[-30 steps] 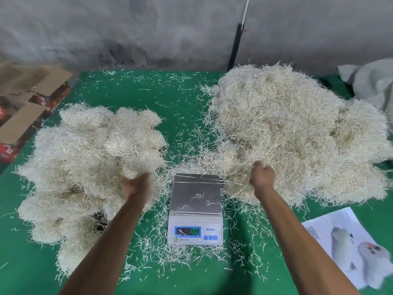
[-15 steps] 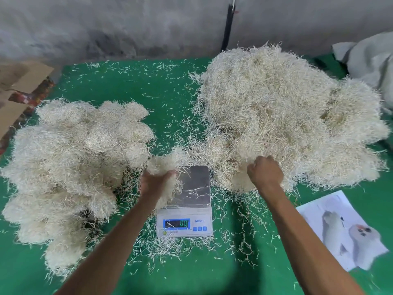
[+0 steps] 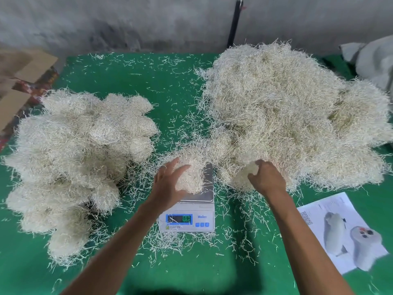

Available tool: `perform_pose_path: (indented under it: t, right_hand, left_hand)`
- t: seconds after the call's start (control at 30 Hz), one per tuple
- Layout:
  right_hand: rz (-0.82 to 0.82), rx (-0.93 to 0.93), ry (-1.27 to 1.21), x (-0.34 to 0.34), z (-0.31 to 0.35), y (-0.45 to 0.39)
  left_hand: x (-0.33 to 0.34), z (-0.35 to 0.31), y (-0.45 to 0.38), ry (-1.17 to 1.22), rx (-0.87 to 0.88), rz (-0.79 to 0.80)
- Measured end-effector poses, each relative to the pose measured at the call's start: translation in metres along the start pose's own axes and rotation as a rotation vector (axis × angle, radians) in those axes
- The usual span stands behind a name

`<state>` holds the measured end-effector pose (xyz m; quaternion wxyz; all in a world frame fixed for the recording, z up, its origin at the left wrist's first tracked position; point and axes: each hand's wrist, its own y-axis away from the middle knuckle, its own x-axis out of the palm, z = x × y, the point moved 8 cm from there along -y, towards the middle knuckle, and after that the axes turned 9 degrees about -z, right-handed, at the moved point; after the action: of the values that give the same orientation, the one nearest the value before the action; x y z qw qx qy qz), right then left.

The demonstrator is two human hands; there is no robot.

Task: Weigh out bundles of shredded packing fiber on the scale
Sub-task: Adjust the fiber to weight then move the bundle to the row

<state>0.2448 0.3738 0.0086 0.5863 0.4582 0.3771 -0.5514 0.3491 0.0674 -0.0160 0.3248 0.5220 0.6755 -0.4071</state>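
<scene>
The left hand point(image 3: 170, 184) rests with spread, nearly straight fingers against a fiber bundle point(image 3: 190, 173) sitting on the scale point(image 3: 192, 211) platform. The right hand point(image 3: 265, 177), fingers curled, grips fiber at the near edge of the large pile point(image 3: 287, 116). Finished bundles point(image 3: 70, 152) occupy the table's point(image 3: 165, 86) left side.

Even, soft overhead light falls on the green surface point(image 3: 131, 73), casting faint shadows under both forearms (darkest at the bottom edge). Wide-angle bowing bends the edges; the scale point(image 3: 187, 219) display blurs slightly.
</scene>
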Motion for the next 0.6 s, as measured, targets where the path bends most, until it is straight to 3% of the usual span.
perform_pose_path:
  t: [0.17,0.33,0.6]
  right_hand:
    - [-0.406,-0.074,-0.161,-0.037,0.022,0.020]
    - [-0.235,-0.228,-0.201,-0.002,0.059,0.035]
    - [-0.203,-0.131,-0.405,0.039,0.079,0.071]
  left_hand:
    - [-0.035,0.005,0.004,0.082,-0.021,-0.075]
    - [-0.051,0.009,0.019,0.090,-0.059,-0.133]
    - [-0.061,0.023,0.046,0.061,-0.104,-0.174]
